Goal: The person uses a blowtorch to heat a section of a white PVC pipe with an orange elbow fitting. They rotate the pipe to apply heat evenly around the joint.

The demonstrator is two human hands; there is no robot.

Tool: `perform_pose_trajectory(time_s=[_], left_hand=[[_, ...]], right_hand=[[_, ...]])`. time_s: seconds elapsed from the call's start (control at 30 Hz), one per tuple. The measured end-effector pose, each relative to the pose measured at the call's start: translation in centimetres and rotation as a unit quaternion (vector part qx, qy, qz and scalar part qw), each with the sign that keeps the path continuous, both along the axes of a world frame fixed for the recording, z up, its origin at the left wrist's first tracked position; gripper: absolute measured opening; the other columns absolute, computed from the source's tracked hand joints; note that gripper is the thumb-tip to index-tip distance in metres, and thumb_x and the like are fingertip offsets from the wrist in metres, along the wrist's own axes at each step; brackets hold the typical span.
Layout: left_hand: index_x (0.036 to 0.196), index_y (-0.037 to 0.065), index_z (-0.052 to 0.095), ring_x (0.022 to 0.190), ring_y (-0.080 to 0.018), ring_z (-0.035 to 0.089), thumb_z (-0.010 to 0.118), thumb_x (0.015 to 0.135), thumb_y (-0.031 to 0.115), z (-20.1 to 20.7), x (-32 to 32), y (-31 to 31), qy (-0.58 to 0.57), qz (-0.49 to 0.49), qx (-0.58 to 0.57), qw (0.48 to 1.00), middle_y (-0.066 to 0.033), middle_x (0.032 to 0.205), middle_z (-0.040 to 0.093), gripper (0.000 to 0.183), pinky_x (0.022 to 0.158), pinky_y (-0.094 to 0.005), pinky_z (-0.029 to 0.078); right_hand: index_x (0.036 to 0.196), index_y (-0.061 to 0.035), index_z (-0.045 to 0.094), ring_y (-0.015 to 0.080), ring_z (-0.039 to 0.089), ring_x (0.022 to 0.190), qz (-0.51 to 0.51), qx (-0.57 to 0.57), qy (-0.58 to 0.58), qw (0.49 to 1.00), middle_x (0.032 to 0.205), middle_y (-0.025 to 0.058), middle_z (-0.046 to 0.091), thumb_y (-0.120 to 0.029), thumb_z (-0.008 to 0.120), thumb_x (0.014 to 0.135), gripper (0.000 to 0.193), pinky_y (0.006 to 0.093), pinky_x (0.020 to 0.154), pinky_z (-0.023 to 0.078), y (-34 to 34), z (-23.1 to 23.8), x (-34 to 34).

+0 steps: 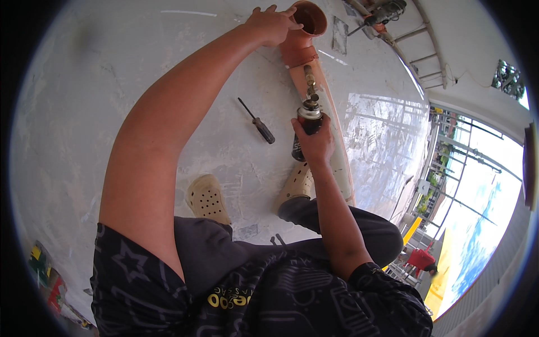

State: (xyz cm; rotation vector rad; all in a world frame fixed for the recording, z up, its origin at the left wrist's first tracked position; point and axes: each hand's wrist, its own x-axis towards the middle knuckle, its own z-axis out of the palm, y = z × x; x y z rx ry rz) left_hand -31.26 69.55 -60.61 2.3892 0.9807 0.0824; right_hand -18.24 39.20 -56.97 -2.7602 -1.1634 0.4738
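Note:
An orange-brown plastic pipe elbow (299, 49) sits on the far end of a long pipe (328, 100) of similar colour, its round mouth turned up. My left hand (270, 27) reaches far forward and grips the elbow's left rim with thumb and one finger; the other fingers stick out. In my right hand (316, 141) is a gas torch (310, 114), a dark canister with a brass burner head. The burner lies over the pipe, pointing toward the elbow joint. No flame can be made out. A screwdriver (259, 123) lies on the floor left of the torch.
My feet in beige clogs (208, 197) are on the grey floor (236, 73) at either side. Beyond the elbow are a flat grey piece (340, 35), a power drill (384, 12) and a ladder (429, 53). Small metal tools (278, 240) lie close to my lap.

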Motion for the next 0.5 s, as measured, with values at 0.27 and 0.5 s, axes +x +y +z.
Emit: perform_pose_trajectory(time_s=[0.27,0.5], left_hand=[[0.155,0.040,0.060,0.157,-0.0447,0.037,0.053,0.100,0.015,-0.8,-0.1,-0.4,-0.007,0.003,0.004,1.000,-0.0069,0.180,0.029,0.060,0.123,-0.0653,0.034],[0.154,0.039,0.061,0.156,-0.0459,0.038,0.053,0.102,0.017,-0.9,-0.2,-0.6,-0.017,0.007,-0.004,1.000,-0.0075,0.179,0.029,0.057,0.122,-0.0662,0.034]], right_hand=[[0.149,-0.0079,0.052,0.0391,0.070,0.122,-0.002,-0.008,0.014,1.000,0.131,0.0183,0.072,-0.059,0.087,0.081,0.091,0.0520,0.105,0.052,-0.8,-0.8,-1.2],[0.147,-0.0065,0.056,0.0389,0.071,0.122,0.006,-0.010,0.028,1.000,0.128,0.0190,0.074,-0.060,0.088,0.080,0.091,0.0506,0.107,0.051,-1.4,-2.3,-2.5]])
